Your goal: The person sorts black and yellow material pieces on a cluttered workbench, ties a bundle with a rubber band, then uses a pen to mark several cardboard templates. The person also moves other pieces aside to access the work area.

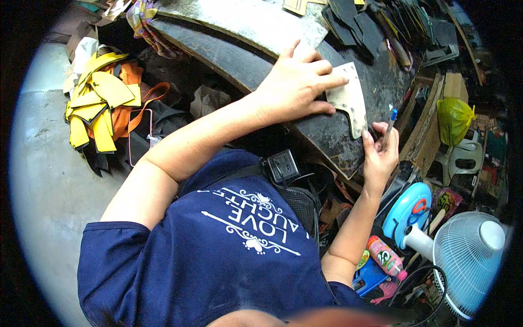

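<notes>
A flat, cream-white curved pattern piece with small dark holes lies on the dark, worn tabletop. Over its left edge stretches my left hand, fingers apart, with fingertips resting on the piece and the thumb beside it. Close to the lower tip of the piece, my right hand grips a pen with a blue end, which points upward. The pen's lower end is hidden by the fingers.
A whitish board covers the table's far side. Dark cut sheets lie at the far right. Yellow pieces are heaped at the left. A blue fan, a pink-labelled bottle and a yellow bag are on the right.
</notes>
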Tool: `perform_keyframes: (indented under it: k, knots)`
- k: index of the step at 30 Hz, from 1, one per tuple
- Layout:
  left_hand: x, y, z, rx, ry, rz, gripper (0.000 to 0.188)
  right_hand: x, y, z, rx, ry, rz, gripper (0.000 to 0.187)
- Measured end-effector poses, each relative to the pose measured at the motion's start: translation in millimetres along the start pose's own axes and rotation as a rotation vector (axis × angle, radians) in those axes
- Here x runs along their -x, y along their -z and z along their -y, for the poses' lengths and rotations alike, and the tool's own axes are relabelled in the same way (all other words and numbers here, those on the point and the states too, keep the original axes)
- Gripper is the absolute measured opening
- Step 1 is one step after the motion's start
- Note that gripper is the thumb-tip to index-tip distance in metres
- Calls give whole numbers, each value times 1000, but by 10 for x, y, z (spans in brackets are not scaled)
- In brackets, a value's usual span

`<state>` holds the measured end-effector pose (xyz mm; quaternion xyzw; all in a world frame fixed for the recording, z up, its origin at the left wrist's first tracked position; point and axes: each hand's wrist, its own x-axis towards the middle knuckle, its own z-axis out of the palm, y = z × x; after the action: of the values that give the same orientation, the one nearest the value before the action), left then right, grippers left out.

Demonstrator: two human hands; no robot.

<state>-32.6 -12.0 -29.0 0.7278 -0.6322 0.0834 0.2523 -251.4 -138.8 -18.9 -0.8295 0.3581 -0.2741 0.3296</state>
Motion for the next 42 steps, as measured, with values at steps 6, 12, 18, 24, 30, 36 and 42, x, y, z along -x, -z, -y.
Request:
perform_keyframes:
  k: [6,12,18,24,30,36,42]
  knots:
    - [7,-14,-12,9,-2,19,50,-6,5,15,-41,105,16,14]
    - [25,-37,-18,4,-9,-22,48,-299,104,174,-215,80,15,39]
    - [6,-29,-9,2,-7,36,45,-841,-333,387,-734,-3,180,12]
    - [-17,-26,19,15,-2,51,44,-1038,-697,262,-677,-67,13,15]
    - [-11,-67,39,53,34,-52,65,-996,-760,256,39,501,-22,12]
    - [-30,-77,54,77,83,-46,78,-1041,-715,255,-562,-8,45,11]
    - [-38,-39,60,54,69,-19,80,-1041,-738,236,-612,-57,60,11]
